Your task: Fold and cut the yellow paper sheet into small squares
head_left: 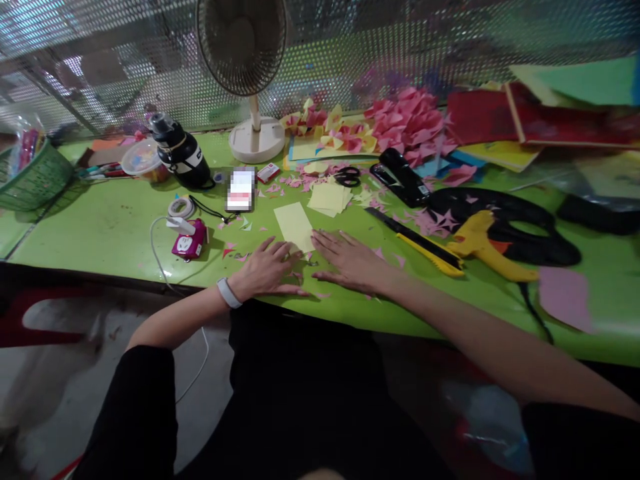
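A pale yellow sheet of paper [295, 225] lies flat near the table's front edge. My left hand [267, 269] rests over its lower left corner, fingers stretched out and open. On the other side, my right hand [345, 260] lies flat with its fingertips on the sheet's lower right edge, also open. Just behind the right hand sits a small stack of yellow paper pieces [330, 199], with black scissors [347, 177] beyond it. To the right lies a yellow box cutter [430, 255], and beside it a yellow glue gun [480, 243].
A fan [257, 139] stands at the back, a black bottle [183, 157] and phone [241, 189] left of it. A purple power adapter [190, 241] trails a white cable over the front edge. Pink folded paper pieces [407, 123] are heaped behind a black stapler [400, 180].
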A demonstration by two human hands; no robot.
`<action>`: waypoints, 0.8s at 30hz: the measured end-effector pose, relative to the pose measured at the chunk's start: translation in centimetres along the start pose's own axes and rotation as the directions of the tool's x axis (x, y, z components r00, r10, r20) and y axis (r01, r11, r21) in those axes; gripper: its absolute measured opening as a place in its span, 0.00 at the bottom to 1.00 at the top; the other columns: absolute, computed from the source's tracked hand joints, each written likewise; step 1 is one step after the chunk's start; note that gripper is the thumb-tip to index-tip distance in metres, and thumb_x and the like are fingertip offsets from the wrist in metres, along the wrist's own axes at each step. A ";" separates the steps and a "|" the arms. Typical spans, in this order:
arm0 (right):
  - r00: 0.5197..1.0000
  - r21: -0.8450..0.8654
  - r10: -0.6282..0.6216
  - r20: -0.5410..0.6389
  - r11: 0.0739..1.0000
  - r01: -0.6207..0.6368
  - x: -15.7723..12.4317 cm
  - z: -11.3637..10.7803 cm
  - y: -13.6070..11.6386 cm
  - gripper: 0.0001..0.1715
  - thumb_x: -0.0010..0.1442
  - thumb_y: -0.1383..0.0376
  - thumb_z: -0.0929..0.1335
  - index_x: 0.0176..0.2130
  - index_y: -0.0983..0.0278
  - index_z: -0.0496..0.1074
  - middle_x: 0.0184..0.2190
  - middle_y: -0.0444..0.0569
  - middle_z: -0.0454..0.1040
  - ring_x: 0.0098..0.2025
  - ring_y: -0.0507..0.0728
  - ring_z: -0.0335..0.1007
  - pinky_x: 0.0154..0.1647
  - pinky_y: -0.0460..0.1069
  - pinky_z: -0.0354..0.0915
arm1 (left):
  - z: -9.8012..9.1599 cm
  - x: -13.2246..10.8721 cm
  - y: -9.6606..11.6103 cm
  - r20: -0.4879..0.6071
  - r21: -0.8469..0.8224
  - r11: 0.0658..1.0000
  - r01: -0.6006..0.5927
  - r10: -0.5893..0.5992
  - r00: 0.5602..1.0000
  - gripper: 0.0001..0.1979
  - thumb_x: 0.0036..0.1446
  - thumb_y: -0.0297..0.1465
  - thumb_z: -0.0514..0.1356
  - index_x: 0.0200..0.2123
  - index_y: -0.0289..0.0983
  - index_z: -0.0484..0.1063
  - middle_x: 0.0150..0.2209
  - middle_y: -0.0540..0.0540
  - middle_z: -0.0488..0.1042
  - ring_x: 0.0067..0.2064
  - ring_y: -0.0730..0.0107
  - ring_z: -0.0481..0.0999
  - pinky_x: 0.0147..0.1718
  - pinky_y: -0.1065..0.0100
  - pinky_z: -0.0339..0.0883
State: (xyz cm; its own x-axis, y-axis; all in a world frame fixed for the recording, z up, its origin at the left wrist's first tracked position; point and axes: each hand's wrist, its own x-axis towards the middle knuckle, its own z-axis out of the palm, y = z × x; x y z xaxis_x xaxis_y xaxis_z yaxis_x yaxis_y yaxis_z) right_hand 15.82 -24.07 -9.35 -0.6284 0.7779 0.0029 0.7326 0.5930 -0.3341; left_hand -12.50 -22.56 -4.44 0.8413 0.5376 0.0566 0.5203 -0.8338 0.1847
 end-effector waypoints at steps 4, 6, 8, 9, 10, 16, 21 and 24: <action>0.999 0.050 0.027 0.026 0.998 -0.028 0.4 -1.3 -0.3 0.55 0.70 0.33 0.57 0.79 0.63 0.52 0.79 0.57 0.50 0.79 0.72 0.47 0.77 0.74 0.49 | -1.1 -1.6 -0.3 0.059 -0.002 1.000 0.031 -0.031 0.998 0.43 0.61 0.64 0.61 0.67 0.38 0.70 0.69 0.32 0.69 0.70 0.45 0.66 0.73 0.48 0.50; 0.998 0.088 0.065 0.018 0.994 -0.067 1.2 -2.6 -0.5 0.50 0.70 0.34 0.59 0.74 0.62 0.64 0.75 0.58 0.60 0.75 0.74 0.57 0.74 0.74 0.57 | -1.4 -1.9 -0.3 0.079 0.003 0.999 0.034 -0.034 0.996 0.42 0.62 0.62 0.61 0.67 0.39 0.70 0.70 0.33 0.67 0.71 0.46 0.65 0.74 0.49 0.50; 0.987 0.134 0.162 0.007 0.978 -0.162 2.6 -3.9 -0.8 0.40 0.69 0.37 0.64 0.63 0.61 0.76 0.64 0.61 0.76 0.65 0.75 0.72 0.64 0.73 0.70 | -1.5 -1.8 -0.3 0.087 0.000 1.000 0.025 -0.025 0.996 0.42 0.62 0.61 0.62 0.67 0.38 0.70 0.70 0.32 0.67 0.72 0.45 0.65 0.74 0.49 0.50; 0.973 0.165 0.229 0.024 0.959 -0.230 3.4 -4.6 -1.0 0.34 0.68 0.39 0.66 0.56 0.61 0.80 0.55 0.61 0.81 0.57 0.73 0.79 0.57 0.71 0.75 | -1.5 -1.8 -0.3 0.084 -0.008 1.000 0.023 -0.023 0.996 0.42 0.62 0.61 0.62 0.67 0.37 0.70 0.70 0.32 0.67 0.72 0.45 0.65 0.74 0.49 0.50; 0.955 0.205 0.289 0.067 0.933 -0.297 4.3 -5.2 -1.2 0.29 0.67 0.41 0.69 0.50 0.61 0.82 0.47 0.60 0.84 0.48 0.70 0.82 0.49 0.67 0.78 | -1.4 -1.7 -0.3 0.080 -0.020 0.999 0.025 -0.024 0.997 0.41 0.62 0.60 0.63 0.67 0.37 0.71 0.70 0.32 0.67 0.72 0.44 0.65 0.74 0.48 0.51; 0.827 0.444 0.234 0.511 0.752 -0.487 8.4 -6.3 -1.7 0.24 0.62 0.49 0.77 0.26 0.63 0.74 0.24 0.50 0.79 0.25 0.55 0.75 0.30 0.52 0.73 | -1.8 -1.9 -0.1 0.174 0.035 0.999 0.036 -0.041 0.984 0.46 0.64 0.63 0.58 0.72 0.37 0.63 0.75 0.31 0.59 0.75 0.44 0.62 0.72 0.50 0.56; 0.760 0.444 0.227 0.609 0.696 -0.564 8.8 -6.7 -0.6 0.26 0.56 0.50 0.81 0.25 0.65 0.73 0.21 0.48 0.77 0.23 0.51 0.71 0.29 0.49 0.69 | -2.8 -1.7 0.3 0.265 0.164 0.986 0.016 -0.059 0.962 0.49 0.66 0.65 0.51 0.74 0.34 0.58 0.77 0.32 0.55 0.77 0.49 0.59 0.73 0.55 0.53; 0.747 0.459 0.253 0.615 0.656 -0.600 8.0 -7.1 0.9 0.24 0.57 0.53 0.81 0.25 0.65 0.73 0.21 0.48 0.76 0.23 0.50 0.70 0.27 0.47 0.67 | -2.8 -1.7 0.3 0.262 0.160 0.987 0.003 -0.046 0.964 0.49 0.66 0.66 0.49 0.74 0.35 0.59 0.77 0.33 0.56 0.76 0.50 0.59 0.73 0.56 0.53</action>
State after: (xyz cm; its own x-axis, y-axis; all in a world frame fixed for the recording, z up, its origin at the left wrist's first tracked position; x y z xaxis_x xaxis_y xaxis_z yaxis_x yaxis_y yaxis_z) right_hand 13.29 -15.84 -2.96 -0.4451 0.6031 -0.6619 0.7372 -0.1728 -0.6532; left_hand -14.19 -23.33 -1.69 0.8256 0.5233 -0.2111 0.5398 -0.8414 0.0252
